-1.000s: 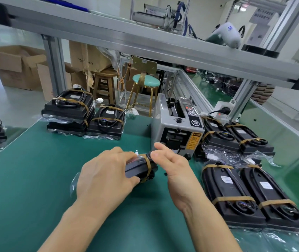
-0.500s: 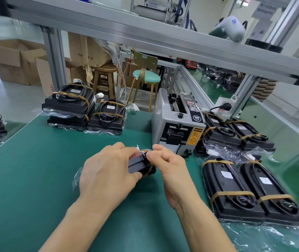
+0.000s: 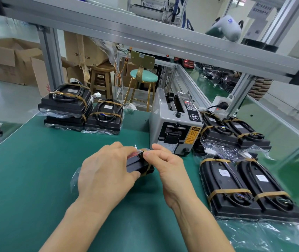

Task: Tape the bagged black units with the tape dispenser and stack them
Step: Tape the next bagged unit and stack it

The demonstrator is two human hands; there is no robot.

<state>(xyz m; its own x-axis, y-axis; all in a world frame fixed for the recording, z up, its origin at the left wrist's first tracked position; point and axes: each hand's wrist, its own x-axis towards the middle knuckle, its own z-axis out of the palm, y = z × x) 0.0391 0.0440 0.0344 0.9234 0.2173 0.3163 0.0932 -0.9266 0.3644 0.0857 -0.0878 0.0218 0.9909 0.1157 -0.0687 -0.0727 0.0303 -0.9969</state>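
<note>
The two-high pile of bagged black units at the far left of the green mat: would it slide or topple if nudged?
The far-left stack of bagged black units probably slides easily: loose clear plastic lies between the units and the green mat. The top unit sits slightly askew, so it may shift first. Toppling seems unlikely; the units look flat and wide.

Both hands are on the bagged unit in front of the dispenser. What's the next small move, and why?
Probably press the tape strip flat with the right hand: its fingertips pinch at the top edge of the black unit, where brown tape wraps round, while the left hand holds it steady.
</note>
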